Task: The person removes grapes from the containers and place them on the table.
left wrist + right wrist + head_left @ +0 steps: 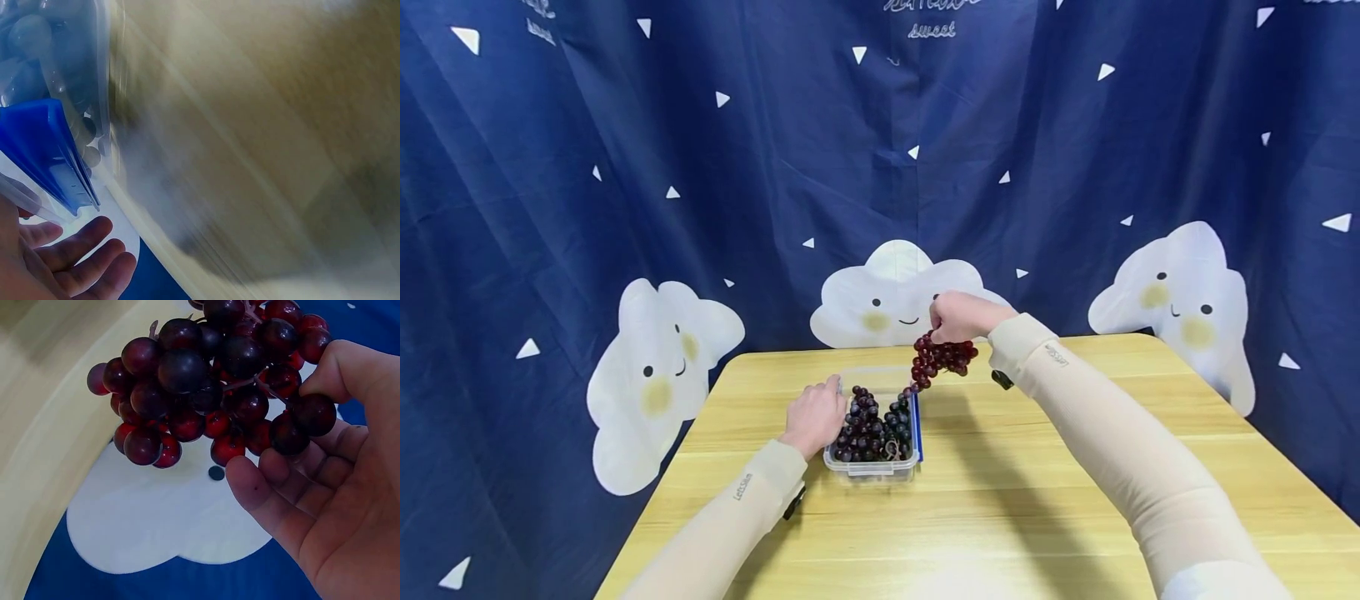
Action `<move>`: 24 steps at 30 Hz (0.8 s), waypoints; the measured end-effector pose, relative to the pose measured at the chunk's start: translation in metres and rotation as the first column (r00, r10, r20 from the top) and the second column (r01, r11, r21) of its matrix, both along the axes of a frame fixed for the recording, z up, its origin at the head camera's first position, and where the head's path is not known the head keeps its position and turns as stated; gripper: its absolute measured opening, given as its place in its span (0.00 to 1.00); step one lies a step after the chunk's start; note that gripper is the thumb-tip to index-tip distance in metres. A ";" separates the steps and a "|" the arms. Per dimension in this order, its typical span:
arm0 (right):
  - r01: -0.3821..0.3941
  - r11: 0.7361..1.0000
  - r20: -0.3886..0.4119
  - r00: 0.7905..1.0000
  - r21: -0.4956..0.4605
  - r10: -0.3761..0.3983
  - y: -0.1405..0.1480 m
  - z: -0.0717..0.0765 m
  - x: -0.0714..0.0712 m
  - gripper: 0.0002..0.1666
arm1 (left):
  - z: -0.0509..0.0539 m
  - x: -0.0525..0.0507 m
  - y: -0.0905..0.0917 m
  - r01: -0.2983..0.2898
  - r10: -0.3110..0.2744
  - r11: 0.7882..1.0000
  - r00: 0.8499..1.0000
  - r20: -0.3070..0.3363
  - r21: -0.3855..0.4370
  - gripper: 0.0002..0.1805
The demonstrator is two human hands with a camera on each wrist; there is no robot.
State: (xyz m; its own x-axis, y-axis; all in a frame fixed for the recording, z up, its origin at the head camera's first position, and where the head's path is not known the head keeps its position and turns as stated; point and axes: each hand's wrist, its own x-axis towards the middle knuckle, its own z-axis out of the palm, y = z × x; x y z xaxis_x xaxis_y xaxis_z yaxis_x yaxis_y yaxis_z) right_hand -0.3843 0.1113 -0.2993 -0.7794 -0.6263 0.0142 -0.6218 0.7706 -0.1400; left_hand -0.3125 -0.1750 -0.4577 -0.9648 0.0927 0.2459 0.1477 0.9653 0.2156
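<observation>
A bunch of dark red grapes (942,357) hangs from my right hand (968,317), lifted over the table at the container's far right corner. In the right wrist view, the thumb and fingers (265,494) pinch the bunch at one end. Below it, a clear plastic container (871,469) with blue side clips holds darker, purple-black grapes (868,429). My left hand (816,417) holds the container's left side near its far corner. In the left wrist view, its fingers (81,247) curl beside the blue clip (44,140); the thumb is mostly hidden.
The container stands on a light wooden table (1045,467). Behind the table hangs a dark blue curtain (790,150) printed with white clouds and triangles. A shadow of the right arm falls across the tabletop right of the container.
</observation>
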 end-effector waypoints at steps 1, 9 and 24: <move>0.004 1.000 -0.003 1.000 0.002 -0.004 0.003 -0.001 0.000 0.09 | 0.000 0.000 0.000 0.003 -0.003 1.000 1.000 -0.002 0.000 0.26; 0.071 0.996 0.006 0.997 0.047 -0.072 0.030 -0.013 0.000 0.07 | -0.001 -0.001 0.000 -0.001 0.001 1.000 1.000 -0.004 0.001 0.26; 0.148 0.988 0.130 0.980 0.040 -0.152 0.061 -0.038 -0.008 0.06 | -0.001 -0.001 -0.001 0.000 0.000 1.000 1.000 -0.010 0.021 0.26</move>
State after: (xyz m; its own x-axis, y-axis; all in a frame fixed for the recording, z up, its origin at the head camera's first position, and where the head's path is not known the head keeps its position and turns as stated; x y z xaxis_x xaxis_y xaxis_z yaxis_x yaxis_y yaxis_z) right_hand -0.3918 0.1719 -0.3373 -0.8585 -0.5004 -0.1123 -0.4759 0.8589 -0.1891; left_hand -0.3137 -0.1761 -0.4588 -0.9624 0.0874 0.2571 0.1498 0.9605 0.2343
